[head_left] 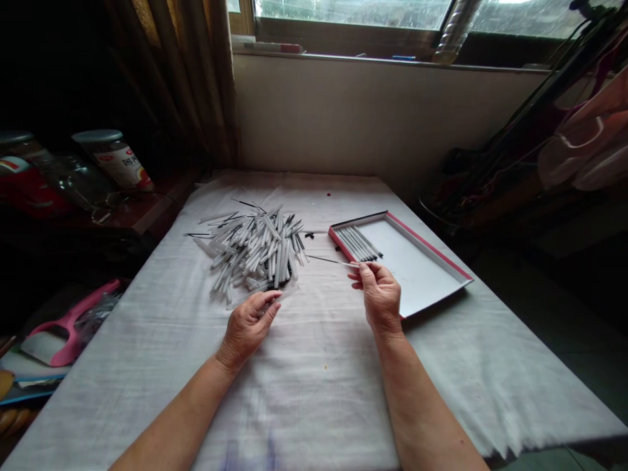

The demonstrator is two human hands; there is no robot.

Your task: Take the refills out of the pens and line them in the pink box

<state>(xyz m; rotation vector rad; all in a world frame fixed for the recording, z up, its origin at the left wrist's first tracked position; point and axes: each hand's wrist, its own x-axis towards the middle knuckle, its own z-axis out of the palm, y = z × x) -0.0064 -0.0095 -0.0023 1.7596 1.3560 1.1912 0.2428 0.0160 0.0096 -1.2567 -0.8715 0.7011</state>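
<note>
A heap of clear pen barrels and thin refills [255, 252] lies on the white cloth in the middle of the table. My left hand [250, 324] rests just below the heap, fingers pinched on a clear pen barrel [279, 296]. My right hand [379, 293] is closed on a thin refill [330, 260] whose dark tip points left toward the heap. Right of it sits a shallow red-edged white box lid [426, 261] with several finished pens [360, 243] lined up at its far left end.
The white cloth-covered table [314, 379] stands against a wall under a window. Jars [115, 157] stand on a dark shelf at the left. A pink-handled tool [69, 324] lies lower left. Clothing and dark rods [564, 131] lean at the right.
</note>
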